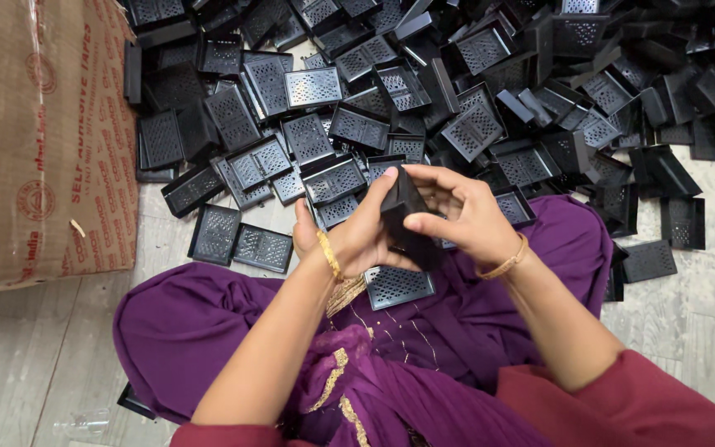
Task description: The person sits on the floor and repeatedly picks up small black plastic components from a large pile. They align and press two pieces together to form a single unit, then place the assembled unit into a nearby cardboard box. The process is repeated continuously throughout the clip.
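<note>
Two hands meet over the lap: the left hand (356, 236) cups a black plastic part (403, 217) from below, and the right hand (463, 217) pinches its upper edge with thumb and fingers, so both are closed on it. A flat perforated tray (397, 285) lies on the purple skirt (208, 331) just under them. A big heap of black trays (424, 91) covers the floor (26, 356) ahead, with a cardboard box (39, 141) at the left. With the part held high on fingertips, it could likely slip and drop into the heap
</note>
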`<state>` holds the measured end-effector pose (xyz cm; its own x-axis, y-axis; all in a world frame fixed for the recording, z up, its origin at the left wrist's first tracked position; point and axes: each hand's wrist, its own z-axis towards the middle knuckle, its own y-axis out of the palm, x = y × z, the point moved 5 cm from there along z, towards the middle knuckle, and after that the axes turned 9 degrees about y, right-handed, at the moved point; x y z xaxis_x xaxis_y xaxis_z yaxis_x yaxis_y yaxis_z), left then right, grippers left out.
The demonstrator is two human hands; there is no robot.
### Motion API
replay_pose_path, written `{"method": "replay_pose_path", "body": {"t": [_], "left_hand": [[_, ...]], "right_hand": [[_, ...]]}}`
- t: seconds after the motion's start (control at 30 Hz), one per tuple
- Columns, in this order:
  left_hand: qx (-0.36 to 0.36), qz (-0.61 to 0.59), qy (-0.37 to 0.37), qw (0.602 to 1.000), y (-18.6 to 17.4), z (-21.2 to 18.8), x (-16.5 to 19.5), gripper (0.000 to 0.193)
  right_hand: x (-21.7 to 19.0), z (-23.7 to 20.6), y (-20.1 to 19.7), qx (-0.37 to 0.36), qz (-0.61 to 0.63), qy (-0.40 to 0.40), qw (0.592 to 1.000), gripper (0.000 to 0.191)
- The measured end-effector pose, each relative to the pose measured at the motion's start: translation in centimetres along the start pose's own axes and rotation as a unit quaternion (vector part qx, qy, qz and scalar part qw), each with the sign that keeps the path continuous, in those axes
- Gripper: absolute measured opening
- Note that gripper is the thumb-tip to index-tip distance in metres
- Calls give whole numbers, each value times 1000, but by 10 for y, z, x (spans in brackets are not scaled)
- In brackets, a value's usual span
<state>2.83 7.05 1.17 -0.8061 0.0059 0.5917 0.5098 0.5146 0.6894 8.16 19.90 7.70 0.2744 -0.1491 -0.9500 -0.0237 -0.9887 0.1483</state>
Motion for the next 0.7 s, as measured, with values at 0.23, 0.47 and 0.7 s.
{"method": "replay_pose_path", "body": {"t": [0.23, 0.47, 0.7], "left_hand": [[172, 433, 403, 788, 7, -15, 41, 104], [89, 620, 484, 610, 48, -37, 21, 138], [69, 585, 491, 642, 40, -40, 20, 132]], "right_hand": [[35, 12, -31, 108, 107, 64, 986, 50], [43, 13, -40, 110, 89, 82, 987, 44], [34, 12, -32, 101, 105, 96, 985, 44]]}}
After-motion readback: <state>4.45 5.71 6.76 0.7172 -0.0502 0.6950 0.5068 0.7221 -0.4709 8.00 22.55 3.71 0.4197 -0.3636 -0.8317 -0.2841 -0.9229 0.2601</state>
